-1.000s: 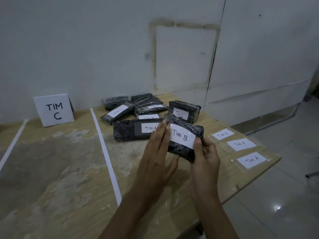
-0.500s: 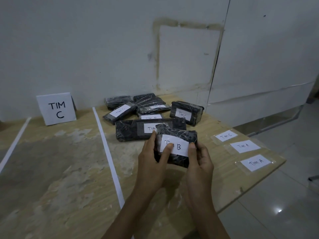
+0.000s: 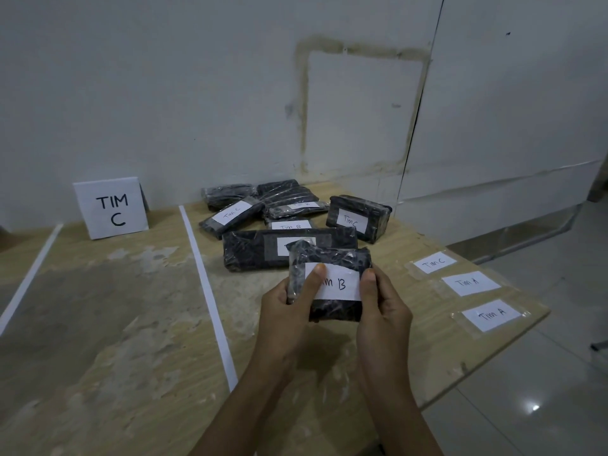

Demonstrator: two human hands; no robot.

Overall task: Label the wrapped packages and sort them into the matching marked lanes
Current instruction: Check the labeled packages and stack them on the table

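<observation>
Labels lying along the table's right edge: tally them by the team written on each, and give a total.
Tim A labels: 2
Tim C label: 1
Total: 3

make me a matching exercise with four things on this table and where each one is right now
Things
1. Tim B package
2. TIM C sign
3. nearest Tim A label
4. boxy Tim C package

Places
a. lying flat near the right edge of the table
b. standing at the back, left of the white line
c. held between the left hand and right hand
d. resting at the right end of the pile

Pairs: 1-c, 2-b, 3-a, 4-d
</observation>
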